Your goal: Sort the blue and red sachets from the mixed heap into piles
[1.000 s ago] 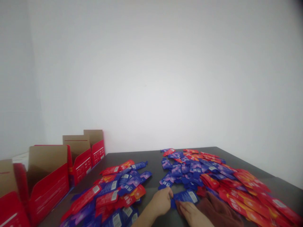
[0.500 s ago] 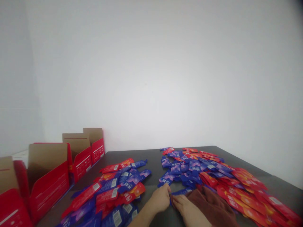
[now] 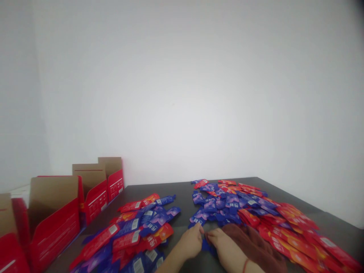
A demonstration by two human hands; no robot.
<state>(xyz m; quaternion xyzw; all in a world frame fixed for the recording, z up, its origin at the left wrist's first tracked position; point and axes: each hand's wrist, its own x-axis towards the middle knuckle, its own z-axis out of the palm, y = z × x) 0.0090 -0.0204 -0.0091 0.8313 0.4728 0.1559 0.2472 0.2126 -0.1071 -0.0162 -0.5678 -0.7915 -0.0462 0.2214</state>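
My left hand (image 3: 192,242) is closed low in the middle of the head view, fingertips pinched at the upper edge of a blue packet (image 3: 207,247). Close on its right, my right hand (image 3: 220,242) is closed too, its fingers curled inward. What its fingertips grip is hidden. The blue packet shows only in part, low between the two hands. Brown cloth (image 3: 253,244) lies bunched just right of my right hand. Beyond the hands spreads a pile of blue packets (image 3: 210,204), and red-orange packets (image 3: 295,242) lie to the right.
Another heap of mixed red and blue packets (image 3: 136,227) lies left of my hands. Several open red cardboard boxes (image 3: 57,227) stand in a row along the left side. The dark table (image 3: 159,187) ends at a white wall (image 3: 182,94).
My right hand has gone from lying flatter, fingers stretched, to curled fingers. The blue packet that stuck out above it now shows lower, between the hands. The whole view has shifted slightly.
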